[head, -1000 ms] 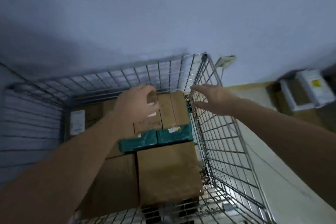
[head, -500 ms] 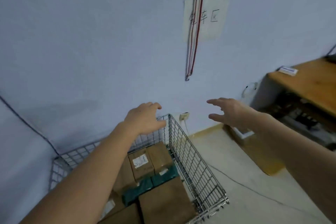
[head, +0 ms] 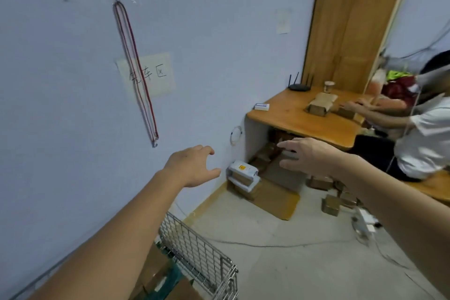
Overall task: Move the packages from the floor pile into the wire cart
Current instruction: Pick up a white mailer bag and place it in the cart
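Note:
The wire cart (head: pixel 194 253) sits at the bottom left against the wall, with brown boxes (head: pixel 155 268) and a teal package (head: pixel 170 280) inside, partly hidden by my left forearm. My left hand (head: pixel 192 168) is held out in the air above the cart, fingers spread, holding nothing. My right hand (head: pixel 306 156) is also out in front, fingers straight and empty. A floor pile of packages lies ahead by the wall: a white bundle (head: pixel 242 173) on flat cardboard (head: pixel 275 200), and small brown boxes (head: pixel 331 204) to the right.
A wooden desk (head: pixel 297 119) with a router, a cup and a box stands at the right, a person seated at it. A cable (head: pixel 267 243) runs across the concrete floor to a power strip (head: pixel 365 224). Red cords (head: pixel 138 73) hang on the wall.
My view has swung up and to the right, away from the cart's inside toward the desk and floor pile. Both hands have lifted off the cart and stay empty.

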